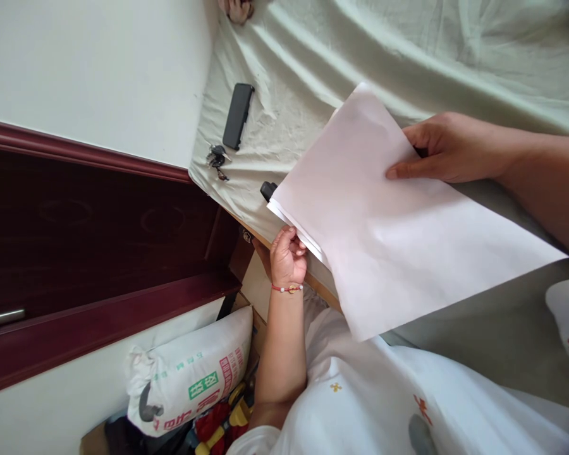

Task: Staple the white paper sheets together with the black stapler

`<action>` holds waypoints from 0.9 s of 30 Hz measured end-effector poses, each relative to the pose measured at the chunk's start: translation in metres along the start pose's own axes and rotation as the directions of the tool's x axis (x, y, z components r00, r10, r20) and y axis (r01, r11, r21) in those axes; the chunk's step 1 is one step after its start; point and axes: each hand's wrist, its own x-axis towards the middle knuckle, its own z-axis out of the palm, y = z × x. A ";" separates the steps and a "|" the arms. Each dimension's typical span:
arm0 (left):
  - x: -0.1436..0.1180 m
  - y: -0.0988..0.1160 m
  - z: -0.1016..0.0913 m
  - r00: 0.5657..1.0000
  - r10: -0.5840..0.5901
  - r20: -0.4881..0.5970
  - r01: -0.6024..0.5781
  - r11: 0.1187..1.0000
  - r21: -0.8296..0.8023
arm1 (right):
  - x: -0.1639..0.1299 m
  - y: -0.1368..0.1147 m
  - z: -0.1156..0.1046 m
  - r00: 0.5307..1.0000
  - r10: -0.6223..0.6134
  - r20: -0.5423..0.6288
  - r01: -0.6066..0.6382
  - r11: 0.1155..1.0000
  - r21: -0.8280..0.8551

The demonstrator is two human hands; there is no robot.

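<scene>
White paper sheets (pixel 398 234), unfolded and flat, over the edge of the green-sheeted bed (pixel 455 57): left hand (pixel 288 256) pinches their lower corner closed, right hand (pixel 443 151) presses flat on top, fingers extended; black phone (pixel 238 115) and keys (pixel 217 158) lie nearby, untouched.

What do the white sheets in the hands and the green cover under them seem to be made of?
White sheets: thin matte paper, it seems; flat faces, sharp corners, layered edges near the left hand. The right hand rests on top. Green cover: probably woven cloth, matte, with soft folds and wrinkles.
</scene>
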 end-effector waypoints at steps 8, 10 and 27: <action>-0.006 -0.017 0.003 0.956 0.294 -0.015 -0.292 0.954 0.062 | 0.001 0.002 -0.001 0.999 -0.032 0.012 0.032 0.999 -0.014; -0.007 -0.021 0.004 0.941 0.337 -0.012 -0.335 0.938 0.089 | 0.001 0.002 -0.001 0.999 -0.037 0.017 0.037 0.999 0.001; -0.008 -0.024 0.006 0.944 0.331 -0.013 -0.328 0.939 0.101 | -0.001 0.000 -0.001 1.000 -0.016 0.027 0.013 0.996 0.092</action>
